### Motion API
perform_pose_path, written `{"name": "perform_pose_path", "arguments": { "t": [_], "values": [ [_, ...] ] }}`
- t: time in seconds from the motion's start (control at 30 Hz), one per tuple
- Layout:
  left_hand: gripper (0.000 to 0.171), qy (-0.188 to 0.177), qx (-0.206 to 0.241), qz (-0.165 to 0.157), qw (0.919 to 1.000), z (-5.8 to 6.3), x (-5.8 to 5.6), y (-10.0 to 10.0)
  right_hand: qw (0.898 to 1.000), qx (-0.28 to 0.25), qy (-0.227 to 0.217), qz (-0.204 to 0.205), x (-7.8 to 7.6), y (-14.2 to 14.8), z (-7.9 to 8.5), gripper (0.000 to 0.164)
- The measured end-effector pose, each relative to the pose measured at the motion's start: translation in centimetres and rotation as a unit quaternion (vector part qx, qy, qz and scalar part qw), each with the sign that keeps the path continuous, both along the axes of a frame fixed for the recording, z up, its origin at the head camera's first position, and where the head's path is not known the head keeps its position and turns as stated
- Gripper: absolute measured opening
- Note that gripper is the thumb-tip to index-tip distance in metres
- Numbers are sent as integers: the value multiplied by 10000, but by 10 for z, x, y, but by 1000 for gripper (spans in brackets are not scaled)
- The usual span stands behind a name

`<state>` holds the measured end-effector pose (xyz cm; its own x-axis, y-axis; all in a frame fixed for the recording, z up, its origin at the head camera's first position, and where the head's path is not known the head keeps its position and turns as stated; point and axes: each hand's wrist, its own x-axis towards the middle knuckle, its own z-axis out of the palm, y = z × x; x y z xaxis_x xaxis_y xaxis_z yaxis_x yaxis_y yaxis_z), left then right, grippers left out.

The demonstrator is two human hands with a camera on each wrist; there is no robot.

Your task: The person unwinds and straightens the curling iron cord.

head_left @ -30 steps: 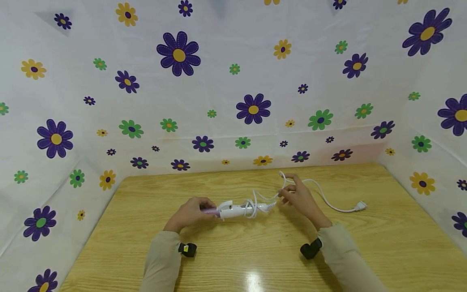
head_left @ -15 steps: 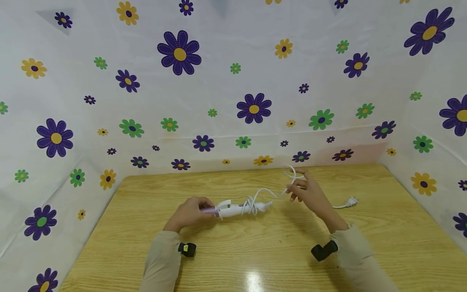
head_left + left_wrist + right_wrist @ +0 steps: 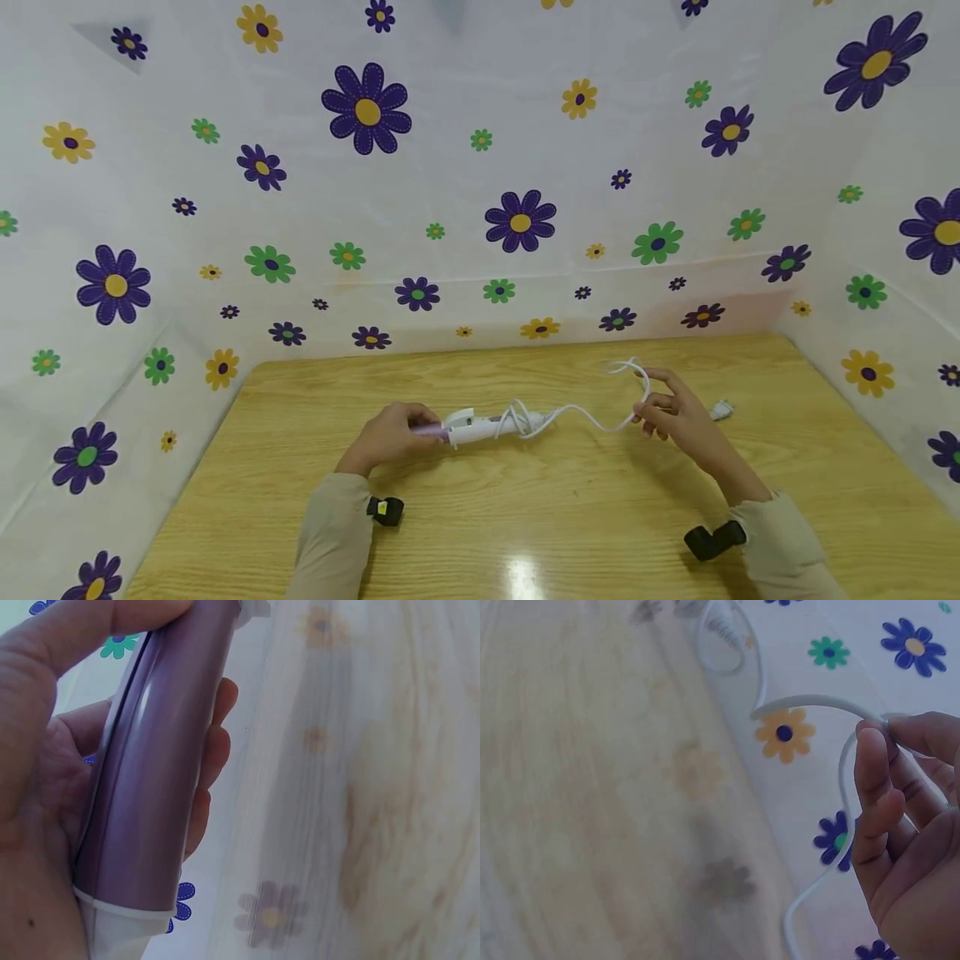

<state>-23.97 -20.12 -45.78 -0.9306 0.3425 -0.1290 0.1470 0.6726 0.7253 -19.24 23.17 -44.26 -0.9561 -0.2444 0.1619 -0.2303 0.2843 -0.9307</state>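
A curling iron (image 3: 476, 428) with a white handle and purple barrel lies crosswise over the table in the head view. My left hand (image 3: 393, 435) grips it by the barrel (image 3: 161, 765), fingers round the back and thumb along the front in the left wrist view. Loops of white cord (image 3: 517, 419) still wrap the handle. From the handle's right end the cord runs to my right hand (image 3: 678, 417), which pinches it between thumb and fingers (image 3: 874, 761). A loose bend of cord (image 3: 628, 364) stands above that hand. The plug (image 3: 722, 409) lies behind the right hand, its cord partly hidden.
The wood-grain table (image 3: 525, 508) extends around both hands. A white cloth with printed flowers (image 3: 450, 183) closes off the back and both sides. A black wrist camera (image 3: 386, 511) sits on the left wrist, another (image 3: 712, 542) on the right.
My right hand has moved right and a little towards me, drawing the cord out from the handle. Fewer loops show on the handle. The plug has shifted slightly left; my left hand stays put.
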Motion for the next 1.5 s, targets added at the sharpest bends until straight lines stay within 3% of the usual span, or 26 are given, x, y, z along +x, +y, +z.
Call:
{"name": "perform_pose_path", "arguments": {
  "t": [0.17,0.4,0.57,0.9,1.07,1.27,1.5],
  "values": [
    [31,-28,42,-18,10000,0,-2,2,9996,95,-276,-57,0,9,-15,35],
    [31,-33,31,-50,10000,-2,-3,0,9943,225,-1040,95,-9,12,-28,25],
    [30,-44,80,-98,9999,-4,-3,-1,9933,223,-1131,123,-9,11,-30,25],
    [29,-44,24,-69,10000,-6,-4,-1,9942,386,-982,209,0,1,-11,28],
    [32,-19,-18,-80,10000,-6,-3,-3,9968,423,-586,337,8,-9,4,25],
    [33,-15,-29,-102,9999,-5,-3,-3,9958,147,-74,895,24,-24,24,16],
    [33,-2,-19,-154,9999,-4,-3,-4,9861,75,-246,1642,35,-50,25,15]
  ]
}}
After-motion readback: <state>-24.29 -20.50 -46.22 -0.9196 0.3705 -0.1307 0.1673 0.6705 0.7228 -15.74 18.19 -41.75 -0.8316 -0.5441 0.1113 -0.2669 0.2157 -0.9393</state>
